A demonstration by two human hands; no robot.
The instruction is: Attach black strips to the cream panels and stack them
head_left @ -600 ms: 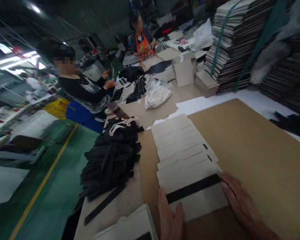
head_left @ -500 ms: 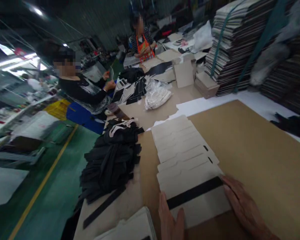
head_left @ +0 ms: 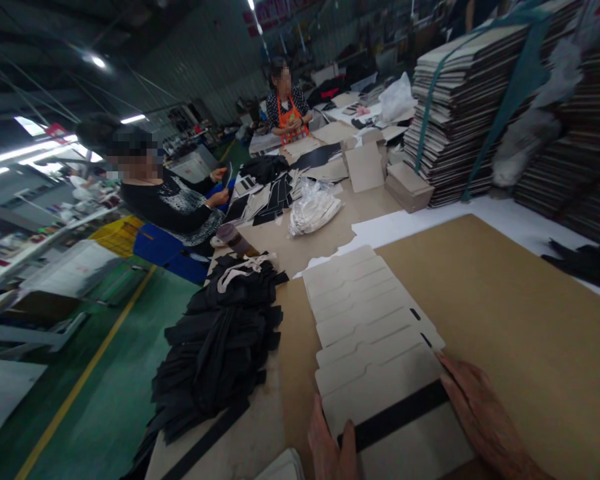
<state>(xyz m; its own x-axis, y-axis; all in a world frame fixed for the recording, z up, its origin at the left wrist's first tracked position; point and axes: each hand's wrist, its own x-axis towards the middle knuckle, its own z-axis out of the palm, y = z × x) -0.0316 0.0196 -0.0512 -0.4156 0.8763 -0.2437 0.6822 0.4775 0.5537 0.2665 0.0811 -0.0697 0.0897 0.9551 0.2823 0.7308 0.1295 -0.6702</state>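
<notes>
Green floor [head_left: 140,340], marked by a slanting yellow line [head_left: 95,360], lies left of the brown-topped surface [head_left: 505,320]. A dark, ribbed wall [head_left: 200,67] rises behind; a small bright lamp [head_left: 99,61] and tube lights [head_left: 27,151] glow overhead at left.

No readable text, red banner [head_left: 275,15] high at back, possibly lettered, too blurred

Left hand [head_left: 327,443]: its thumb now overlaps the black strip's [head_left: 400,417] left end instead of lying below it
Right hand [head_left: 483,413]: its fingertips now reach past the strip towards the table's [head_left: 505,300] far edge
Pale stack [head_left: 284,468] at the table's near edge: now mostly out of view
Co-worker's [head_left: 173,207] thin piece [head_left: 227,175]: now looks darker
</notes>
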